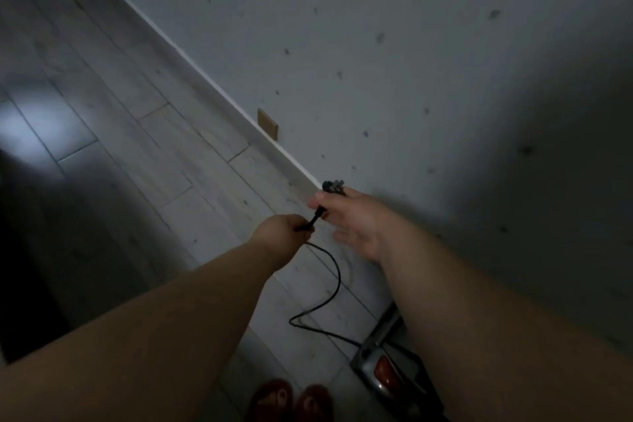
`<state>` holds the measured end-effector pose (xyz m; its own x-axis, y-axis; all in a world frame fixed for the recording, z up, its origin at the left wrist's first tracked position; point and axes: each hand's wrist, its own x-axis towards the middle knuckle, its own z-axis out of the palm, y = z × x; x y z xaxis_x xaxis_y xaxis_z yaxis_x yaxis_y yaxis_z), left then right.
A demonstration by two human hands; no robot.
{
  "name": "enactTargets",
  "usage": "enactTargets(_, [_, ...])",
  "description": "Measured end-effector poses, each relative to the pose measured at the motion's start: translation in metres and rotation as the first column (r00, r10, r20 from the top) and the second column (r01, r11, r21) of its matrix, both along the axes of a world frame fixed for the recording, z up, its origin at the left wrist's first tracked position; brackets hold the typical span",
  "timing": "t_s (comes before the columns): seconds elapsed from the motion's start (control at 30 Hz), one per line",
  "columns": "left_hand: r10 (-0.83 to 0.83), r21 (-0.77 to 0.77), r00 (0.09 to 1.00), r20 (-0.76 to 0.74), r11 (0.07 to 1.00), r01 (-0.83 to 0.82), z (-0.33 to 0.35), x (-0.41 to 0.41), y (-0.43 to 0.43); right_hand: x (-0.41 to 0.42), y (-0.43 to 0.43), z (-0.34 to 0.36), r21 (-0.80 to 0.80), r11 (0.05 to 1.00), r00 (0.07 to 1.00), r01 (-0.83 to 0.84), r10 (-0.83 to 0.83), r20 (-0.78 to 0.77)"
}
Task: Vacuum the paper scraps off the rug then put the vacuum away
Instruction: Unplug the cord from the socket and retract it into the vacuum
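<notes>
Indoors, in dim light, a person's right hand (356, 223) pinches the vacuum's plug (333, 187) between thumb and forefinger, its other fingers loosely spread. The left hand (284, 231) is clenched round the black cord (338, 276) just behind the plug. From there the cord loops down across the pale plank floor (137, 134) to the vacuum (380, 367), which stands at the near right, just beside the person's red slippers (274, 399). Beyond the hands a white baseboard (205, 75) runs under a grey, speckled wall (376, 44), with a small tan plate (268, 123) low on it to the far left. No rug or paper scraps are in view. The step in hand appears to be the power cord, whether plugging in or winding up cannot be told. If powering up, the next move calls for finding a socket and squaring the prongs to it.
</notes>
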<state>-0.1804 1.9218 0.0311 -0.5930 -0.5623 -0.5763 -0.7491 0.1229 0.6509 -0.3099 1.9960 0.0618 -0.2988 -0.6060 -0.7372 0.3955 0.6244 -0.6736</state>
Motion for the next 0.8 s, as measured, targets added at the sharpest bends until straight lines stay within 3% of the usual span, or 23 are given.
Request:
enactTargets(0.23, [-0.127,-0.073,0.991,0.030,0.989,0.129,0.008,-0.015,0.035,-0.016,0.044,0.020,-0.003,0.999,0.999,0.040,-0.040,-0.008])
enactTargets(0.57, [0.009,-0.063,1.000,0.017,0.998,-0.008,0.005,-0.019,0.115,-0.032,0.111,0.007,-0.034,0.998,0.999,-0.051,0.050,-0.008])
enactTargets(0.8, [0.043,-0.138,0.997,0.063,0.990,-0.034,-0.003,0.000,0.187,-0.021,0.175,-0.008,-0.056,0.976,0.978,-0.209,0.210,0.003])
